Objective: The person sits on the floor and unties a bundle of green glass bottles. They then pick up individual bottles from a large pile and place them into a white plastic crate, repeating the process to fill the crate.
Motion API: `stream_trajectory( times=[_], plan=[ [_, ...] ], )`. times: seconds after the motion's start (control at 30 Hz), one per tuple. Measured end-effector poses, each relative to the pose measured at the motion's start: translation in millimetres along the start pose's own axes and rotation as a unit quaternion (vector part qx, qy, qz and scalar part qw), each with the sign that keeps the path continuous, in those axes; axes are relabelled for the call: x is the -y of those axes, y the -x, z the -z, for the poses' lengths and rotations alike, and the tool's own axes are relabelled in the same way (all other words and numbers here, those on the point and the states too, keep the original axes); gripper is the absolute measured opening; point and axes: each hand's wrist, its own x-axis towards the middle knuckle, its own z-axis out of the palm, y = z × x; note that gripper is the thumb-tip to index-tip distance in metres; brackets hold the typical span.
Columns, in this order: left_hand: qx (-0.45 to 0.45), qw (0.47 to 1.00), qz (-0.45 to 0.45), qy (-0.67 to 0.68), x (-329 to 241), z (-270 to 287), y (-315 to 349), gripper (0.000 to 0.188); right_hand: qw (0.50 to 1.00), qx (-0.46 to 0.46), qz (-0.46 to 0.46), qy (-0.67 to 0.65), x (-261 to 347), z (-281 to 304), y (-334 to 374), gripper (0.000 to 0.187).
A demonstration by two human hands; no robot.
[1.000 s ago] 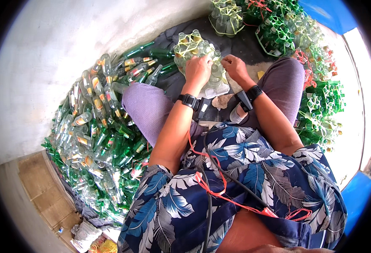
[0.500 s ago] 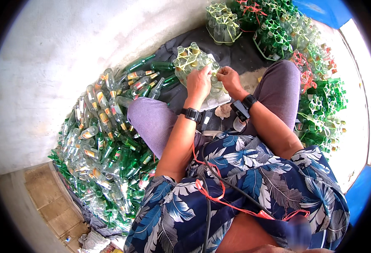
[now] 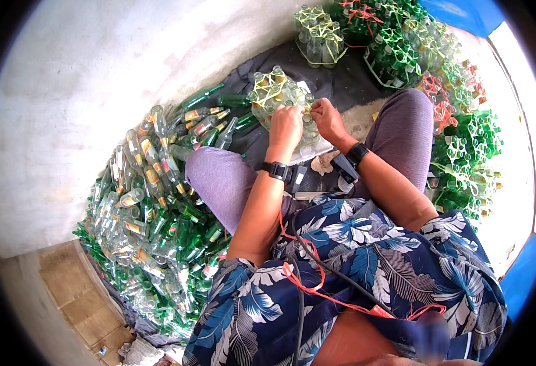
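Observation:
A bundle of clear glass bottles [image 3: 260, 96] stands upright between my knees, with a yellow-green plastic strip [image 3: 272, 85] laced around several of the necks. My left hand [image 3: 286, 129] is closed at the near side of the bundle, its fingers bent over the bottle tops. Just to its right, my right hand [image 3: 329, 121] pinches close to a bottle neck. Yellow-green strip shows by the right fingertips; the stretch under the left fingers is hidden. The nearest bottles rest by a pale flat tray or board [image 3: 312, 150].
Loose green and clear bottles [image 3: 152, 226] lie heaped on the left beside the pale wall [image 3: 85, 110]. A tied bottle bundle [image 3: 319, 39] stands on the dark cloth [image 3: 356, 82] ahead. More bundles [image 3: 463, 158] line the right side, some tied with red strip [image 3: 438, 104].
My left hand has turned, its raised thumb now lowered and its fingers bent over the necks. My right hand has shifted slightly left, and the bundle sits a little nearer.

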Motion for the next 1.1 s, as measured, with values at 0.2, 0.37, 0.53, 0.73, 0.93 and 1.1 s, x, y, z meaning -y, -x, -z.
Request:
stream_trajectory(
  times=[0.2,0.37,0.53,0.73,0.93,1.1],
  plan=[
    [0.016,1.000,-0.008,-0.017,2.0,0.1,-3.4,0.008,0.986,0.044,-0.023,-0.162,-14.8,-0.8,-5.2,0.024],
    [0.011,0.999,-0.007,-0.041,3.4,-1.3,-2.6,0.007,0.997,0.036,-0.028,-0.069,-0.8,3.8,-1.6,0.026],
    [0.016,0.995,0.069,0.065,6.0,-6.6,-5.8,0.014,0.992,0.000,0.009,-0.124,-19.8,5.8,-7.4,0.023],
    [0.030,0.975,0.145,0.165,11.6,-7.9,-9.3,0.016,0.997,0.040,0.008,-0.060,6.4,13.5,2.1,0.022],
    [0.037,0.976,0.139,0.164,11.7,-11.3,-8.6,0.020,0.999,0.037,0.010,-0.030,26.7,12.7,5.3,0.027],
    [0.040,0.973,0.133,0.186,10.9,-10.2,-9.5,0.021,0.998,0.015,-0.020,-0.050,14.7,6.9,-6.5,0.035]
  ],
)
